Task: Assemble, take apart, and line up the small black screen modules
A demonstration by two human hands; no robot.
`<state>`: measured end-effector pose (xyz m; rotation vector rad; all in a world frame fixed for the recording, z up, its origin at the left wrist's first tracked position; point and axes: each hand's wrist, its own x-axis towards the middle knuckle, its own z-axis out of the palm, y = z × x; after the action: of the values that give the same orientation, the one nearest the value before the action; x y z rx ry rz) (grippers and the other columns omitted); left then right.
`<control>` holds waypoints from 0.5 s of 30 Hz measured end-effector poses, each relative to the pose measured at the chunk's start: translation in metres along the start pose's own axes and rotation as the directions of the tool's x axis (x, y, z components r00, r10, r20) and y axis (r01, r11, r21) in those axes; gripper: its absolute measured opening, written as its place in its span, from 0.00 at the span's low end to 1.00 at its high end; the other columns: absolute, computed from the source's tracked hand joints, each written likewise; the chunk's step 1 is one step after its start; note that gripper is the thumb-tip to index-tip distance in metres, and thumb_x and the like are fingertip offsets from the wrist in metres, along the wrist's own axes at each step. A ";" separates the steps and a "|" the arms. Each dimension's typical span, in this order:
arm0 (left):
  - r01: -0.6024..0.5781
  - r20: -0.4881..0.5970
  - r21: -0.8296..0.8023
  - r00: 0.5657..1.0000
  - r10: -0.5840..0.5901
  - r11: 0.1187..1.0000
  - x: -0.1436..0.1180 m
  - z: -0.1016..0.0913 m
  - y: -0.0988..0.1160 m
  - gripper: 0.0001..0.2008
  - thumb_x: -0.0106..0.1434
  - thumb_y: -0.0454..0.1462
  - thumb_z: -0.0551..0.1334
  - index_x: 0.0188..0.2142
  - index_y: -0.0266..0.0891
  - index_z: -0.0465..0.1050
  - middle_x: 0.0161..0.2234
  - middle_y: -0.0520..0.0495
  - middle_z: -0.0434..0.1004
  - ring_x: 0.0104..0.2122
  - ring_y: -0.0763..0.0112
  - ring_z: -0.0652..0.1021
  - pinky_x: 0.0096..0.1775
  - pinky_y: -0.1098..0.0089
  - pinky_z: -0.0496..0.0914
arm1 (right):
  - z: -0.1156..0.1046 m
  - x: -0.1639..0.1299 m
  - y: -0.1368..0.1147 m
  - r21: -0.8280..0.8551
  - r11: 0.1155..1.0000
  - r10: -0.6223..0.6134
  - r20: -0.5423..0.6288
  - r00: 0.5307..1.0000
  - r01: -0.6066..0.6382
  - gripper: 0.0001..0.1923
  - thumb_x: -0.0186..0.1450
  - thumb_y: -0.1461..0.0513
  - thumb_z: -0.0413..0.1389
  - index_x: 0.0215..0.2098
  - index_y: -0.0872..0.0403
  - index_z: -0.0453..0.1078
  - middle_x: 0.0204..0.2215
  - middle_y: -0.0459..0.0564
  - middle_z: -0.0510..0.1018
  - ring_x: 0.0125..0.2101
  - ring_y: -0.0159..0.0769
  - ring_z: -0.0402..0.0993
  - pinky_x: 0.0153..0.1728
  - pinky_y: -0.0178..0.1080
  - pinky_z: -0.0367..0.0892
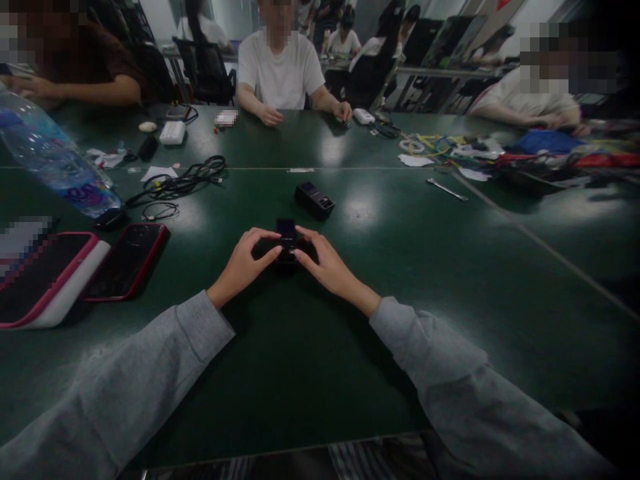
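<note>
I have both hands out in front of me over the dark green, smooth tabletop (280, 373), forearms in grey fabric sleeves (165, 360) reaching in from the two lower corners of my view. The left hand (246, 256) grasps the left side of a small, black, boxy device with a dark screen (287, 241), its thumb on the near part and its fingers curved around toward the far part. The right hand (326, 261) grips the same device from the right in much the same way. The device sits between my fingertips near the middle of the view; from here I cannot tell whether its underside touches the table.

Just beyond it I see a second black, rectangular device with a panel on its upper face (315, 201), lying at an angle and untouched. To my left lies a black-screened phone in a red-edged case (129, 262), with a clear plastic bottle with a blue and purple label (57, 160) tilted behind it. A loose bundle of thin black cables (185, 181) lies near the bottle. Off to the right I find a slim, silvery metal wrench (447, 190).
</note>
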<state>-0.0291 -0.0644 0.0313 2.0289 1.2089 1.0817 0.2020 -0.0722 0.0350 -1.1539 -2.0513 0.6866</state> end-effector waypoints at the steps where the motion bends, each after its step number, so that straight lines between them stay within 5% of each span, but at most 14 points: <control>1: 0.006 0.002 0.002 1.000 -0.006 1.000 0.000 0.000 0.000 0.13 0.68 0.44 0.63 0.50 0.44 0.74 0.49 0.45 0.75 0.51 0.59 0.75 0.53 0.55 0.70 | 0.000 0.000 0.000 0.000 1.000 -0.004 -0.002 1.000 0.004 0.30 0.73 0.45 0.50 0.69 0.46 0.57 0.63 0.55 0.68 0.57 0.50 0.69 0.59 0.60 0.65; 15: 0.009 -0.006 -0.025 1.000 -0.010 1.000 0.000 0.000 0.000 0.10 0.67 0.45 0.64 0.42 0.42 0.74 0.44 0.47 0.76 0.47 0.61 0.76 0.48 0.57 0.69 | 0.000 0.000 0.001 -0.010 1.000 -0.007 0.007 1.000 0.008 0.31 0.73 0.45 0.49 0.69 0.46 0.56 0.64 0.56 0.66 0.59 0.51 0.67 0.60 0.59 0.64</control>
<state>-0.0287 -0.0644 0.0313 2.0007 1.2013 1.0937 0.2023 -0.0712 0.0339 -1.1506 -2.0665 0.6781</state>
